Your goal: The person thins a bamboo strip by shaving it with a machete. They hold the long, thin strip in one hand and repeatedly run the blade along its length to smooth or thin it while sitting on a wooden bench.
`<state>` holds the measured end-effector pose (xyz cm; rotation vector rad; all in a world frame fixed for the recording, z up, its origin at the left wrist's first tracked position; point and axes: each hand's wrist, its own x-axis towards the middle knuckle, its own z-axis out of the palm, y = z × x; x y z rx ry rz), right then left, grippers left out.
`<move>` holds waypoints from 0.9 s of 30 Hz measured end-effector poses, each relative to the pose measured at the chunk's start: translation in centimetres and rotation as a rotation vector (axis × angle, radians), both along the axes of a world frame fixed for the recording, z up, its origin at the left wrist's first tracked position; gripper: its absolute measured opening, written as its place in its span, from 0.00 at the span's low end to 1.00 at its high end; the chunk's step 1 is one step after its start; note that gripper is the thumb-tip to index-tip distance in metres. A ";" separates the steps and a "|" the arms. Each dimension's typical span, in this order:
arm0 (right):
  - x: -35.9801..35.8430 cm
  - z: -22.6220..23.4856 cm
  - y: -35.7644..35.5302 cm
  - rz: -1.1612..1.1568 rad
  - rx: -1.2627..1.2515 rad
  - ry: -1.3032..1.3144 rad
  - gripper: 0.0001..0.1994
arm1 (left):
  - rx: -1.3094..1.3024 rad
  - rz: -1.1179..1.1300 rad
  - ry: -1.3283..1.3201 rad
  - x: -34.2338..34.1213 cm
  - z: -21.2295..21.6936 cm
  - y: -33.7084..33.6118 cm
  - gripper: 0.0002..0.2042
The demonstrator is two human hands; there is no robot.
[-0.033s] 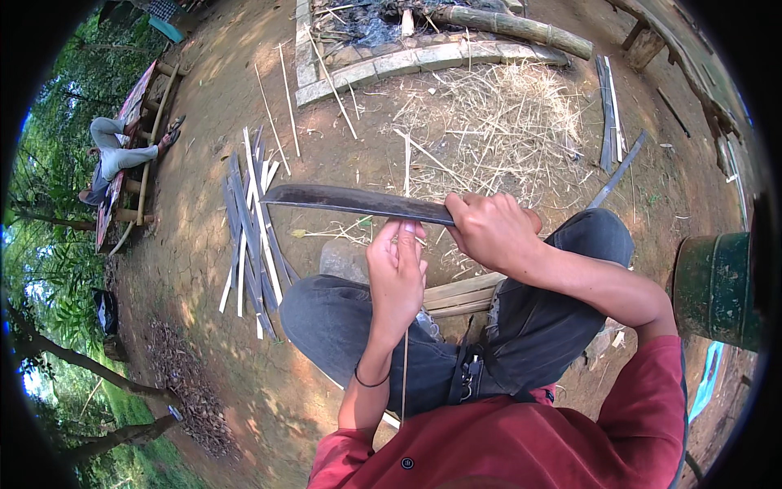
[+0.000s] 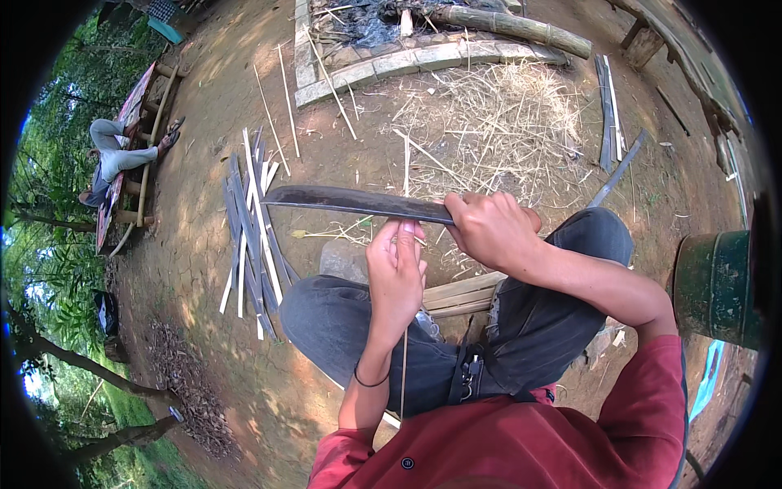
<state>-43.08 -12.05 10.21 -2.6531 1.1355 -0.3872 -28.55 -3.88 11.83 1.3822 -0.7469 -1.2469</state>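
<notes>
My right hand (image 2: 493, 232) grips the near end of a machete (image 2: 338, 198), its handle hidden in the fist. The long dark blade points left, lying almost level across the view. Just under the blade, my left hand (image 2: 397, 265) pinches a thin pale bamboo strip (image 2: 406, 163) between thumb and fingers. This strip passes behind the blade, reaching away from me at one end and down over my lap at the other. Wider split bamboo pieces (image 2: 460, 293) lie between my bent legs.
On the ground to the left is a pile of dark and pale bamboo slats (image 2: 252, 232). Shavings (image 2: 521, 122) are strewn ahead, near a stone-edged fire pit (image 2: 432, 57) with a thick bamboo pole (image 2: 513, 28). A green drum (image 2: 713, 285) stands right; a person (image 2: 122, 155) lies on a bench far left.
</notes>
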 end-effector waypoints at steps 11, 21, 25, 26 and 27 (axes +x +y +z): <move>-4.2 0.8 -9.7 -0.424 0.187 -0.153 0.16 | 0.025 -0.110 0.149 1.1 0.9 0.7 0.14; -0.2 1.9 0.1 0.029 0.027 -0.186 0.06 | 0.046 -0.070 0.242 1.0 0.7 0.4 0.14; 0.1 1.1 1.2 0.104 -0.007 -0.076 0.07 | 0.064 0.001 0.176 0.7 0.0 0.8 0.14; 0.1 0.9 1.4 0.101 -0.002 -0.075 0.07 | 0.086 0.005 0.192 0.7 0.1 1.0 0.14; 0.1 0.9 1.4 0.096 -0.001 -0.073 0.07 | 0.106 0.007 0.208 0.6 0.6 1.1 0.14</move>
